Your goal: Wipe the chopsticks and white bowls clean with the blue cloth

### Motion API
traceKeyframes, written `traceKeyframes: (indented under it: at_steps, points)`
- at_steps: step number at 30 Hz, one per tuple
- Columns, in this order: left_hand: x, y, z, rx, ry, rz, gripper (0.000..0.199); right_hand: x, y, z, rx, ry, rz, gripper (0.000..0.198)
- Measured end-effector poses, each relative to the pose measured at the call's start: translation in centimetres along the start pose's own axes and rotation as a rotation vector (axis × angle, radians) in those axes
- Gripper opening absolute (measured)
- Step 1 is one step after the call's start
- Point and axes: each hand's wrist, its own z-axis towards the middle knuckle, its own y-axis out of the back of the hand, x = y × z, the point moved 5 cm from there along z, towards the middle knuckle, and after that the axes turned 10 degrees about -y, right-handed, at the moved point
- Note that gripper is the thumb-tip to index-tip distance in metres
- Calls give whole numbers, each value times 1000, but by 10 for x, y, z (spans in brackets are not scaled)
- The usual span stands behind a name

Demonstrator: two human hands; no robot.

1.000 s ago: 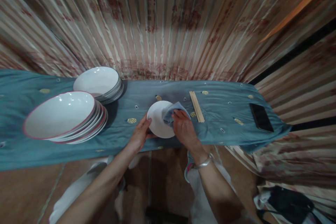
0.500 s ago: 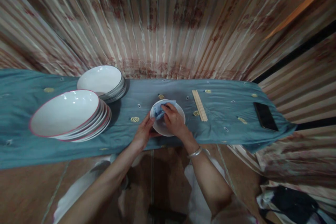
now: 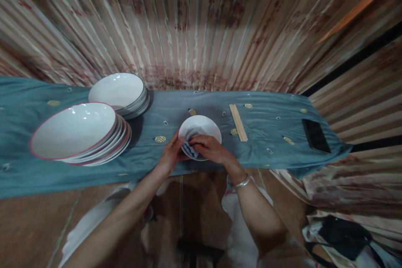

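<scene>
A small white bowl [image 3: 205,124] is in front of me at the middle of the cloth-covered table. Its left rim is gripped by my left hand [image 3: 170,154], with the thumb on the rim and the fingers partly hidden below. Inside the bowl, my right hand [image 3: 210,147] presses a bunched blue-grey cloth [image 3: 190,143] against the near left inner wall. A silver bangle [image 3: 244,181] circles the right wrist. To the bowl's right lies a bundle of pale wooden chopsticks [image 3: 238,122].
At the left stand a stack of large red-rimmed bowls [image 3: 75,130] and, behind it, a stack of dark-rimmed bowls [image 3: 117,90]. A black phone [image 3: 315,135] lies near the right end of the blue-green tablecloth [image 3: 270,123]. Pleated curtains [image 3: 194,29] hang behind the table.
My right hand has moved the cloth from the bowl's far left inner side down to its near left side. The left hand keeps its hold on the rim. The view has shifted slightly.
</scene>
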Motion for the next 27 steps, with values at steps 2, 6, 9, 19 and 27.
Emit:
traceKeyframes:
  at_steps: [2, 6, 9, 19, 27]
  points:
    - [0, 0, 0, -10, 8, 0, 68, 2, 1, -5, 30, -35, -41, 24]
    - [-1, 1, -1, -27, 24, 8, 68, 6, 5, -16, 39, -108, -121, 25]
    - [-2, 0, -1, -22, 20, 9, 67, 10, 9, -22, 25, -150, -181, 26]
    - [0, 1, 0, -5, 10, 37, 71, 15, 15, -34, -131, -296, -668, 18]
    - [-2, 1, 0, 11, 2, 39, 75, 3, 20, -35, -335, -287, -728, 17]
